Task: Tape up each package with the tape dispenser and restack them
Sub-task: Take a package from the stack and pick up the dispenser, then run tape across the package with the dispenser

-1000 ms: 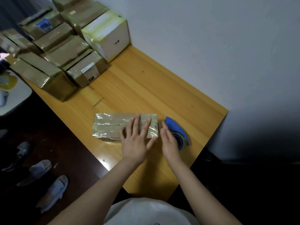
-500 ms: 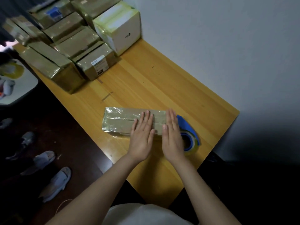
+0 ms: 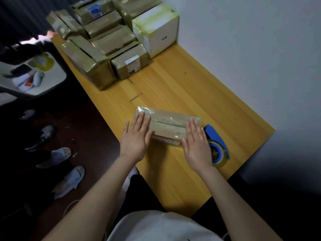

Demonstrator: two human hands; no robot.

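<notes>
From my head camera, the only view I have, the package (image 3: 167,125) I am working on lies on the bench (image 3: 191,84) directly under both my palms. Its top and ends show a glossy film of clear tape, and the middle seam looks covered, so I judge the taping of this one to be done or nearly done. What I seem to be doing now is pressing the tape flat. It has not yet gone onto the pile.

Well beyond my fingertips, at the far end of the bench, sits the stack of packages (image 3: 104,44), with a white box (image 3: 156,32) beside it. Most of them shine as if already wrapped in tape. I cannot tell from here whether any of them need more, so I cannot say how many are left.

My left hand (image 3: 136,136) is spread flat, fingers straight and slightly apart, resting on the package's left end and gripping nothing. My right hand (image 3: 196,141) is flat too, fingers straight and close together, lying over the right end with the palm coming down past the near edge.

The tape dispenser (image 3: 217,143), blue with a roll in it, lies on the bench just to the outside of my right hand. Neither hand holds it. Whether the edge of my right hand touches it, I cannot make out.
</notes>
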